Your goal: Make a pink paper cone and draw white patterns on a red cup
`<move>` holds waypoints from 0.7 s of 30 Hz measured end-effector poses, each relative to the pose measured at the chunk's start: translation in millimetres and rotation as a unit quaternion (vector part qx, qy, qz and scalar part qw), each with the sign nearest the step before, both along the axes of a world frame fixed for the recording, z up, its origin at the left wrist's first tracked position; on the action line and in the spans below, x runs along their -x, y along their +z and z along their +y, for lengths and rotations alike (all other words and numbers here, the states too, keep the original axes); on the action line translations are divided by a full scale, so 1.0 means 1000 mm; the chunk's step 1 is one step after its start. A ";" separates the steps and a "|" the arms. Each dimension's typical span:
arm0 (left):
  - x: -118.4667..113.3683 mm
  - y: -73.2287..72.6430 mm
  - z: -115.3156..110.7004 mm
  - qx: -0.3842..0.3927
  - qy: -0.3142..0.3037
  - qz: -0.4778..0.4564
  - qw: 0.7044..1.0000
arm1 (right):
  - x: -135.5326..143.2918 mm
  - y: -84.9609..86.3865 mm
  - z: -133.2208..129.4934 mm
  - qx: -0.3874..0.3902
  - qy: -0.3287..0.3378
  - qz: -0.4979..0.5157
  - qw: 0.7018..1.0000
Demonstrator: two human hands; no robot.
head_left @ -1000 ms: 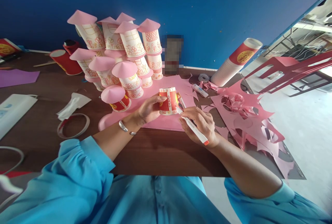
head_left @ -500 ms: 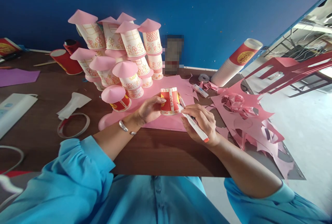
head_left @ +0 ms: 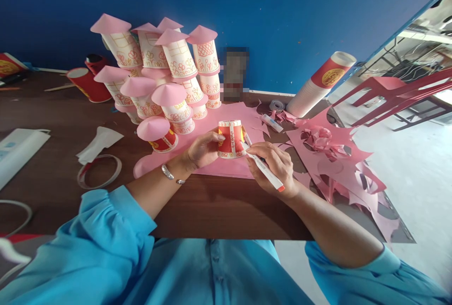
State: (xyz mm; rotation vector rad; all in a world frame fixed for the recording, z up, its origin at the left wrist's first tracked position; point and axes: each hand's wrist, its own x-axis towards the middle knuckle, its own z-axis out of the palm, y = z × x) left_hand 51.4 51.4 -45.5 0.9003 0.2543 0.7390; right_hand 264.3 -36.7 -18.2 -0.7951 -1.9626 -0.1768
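A red paper cup [head_left: 226, 139] with white bands and small drawings stands upside down in the grip of my left hand [head_left: 205, 148], whose thumb presses its side. My right hand [head_left: 273, 166] is closed round a white marker [head_left: 263, 171] with an orange-red end. The marker's tip is at the lower right of the cup; whether it touches is too small to tell. Below the cup lies a pink paper sheet [head_left: 233, 167]. To the left, a red cup [head_left: 165, 142] wears a pink paper cone [head_left: 153, 128].
Stacked white cups [head_left: 180, 62] with pink cones stand behind. A tall cup stack [head_left: 319, 86] leans near the wall. Pink scraps [head_left: 339, 164] spread over the right side, by a glue stick [head_left: 271, 123]. A tape roll [head_left: 99, 172] lies left, near red cups [head_left: 90, 84].
More red drawing shows on the cup's white vertical strip. My hands stay almost in place, and the view has shifted slightly.
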 end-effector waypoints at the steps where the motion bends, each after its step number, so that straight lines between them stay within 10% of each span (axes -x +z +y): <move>1: 0.000 0.000 0.000 0.001 0.000 0.003 1.000 | 0.000 0.000 0.000 -0.001 0.000 0.002 1.000; 21: 0.000 -0.002 0.001 0.000 0.011 0.007 1.000 | -0.003 0.001 0.001 -0.013 0.008 0.004 1.000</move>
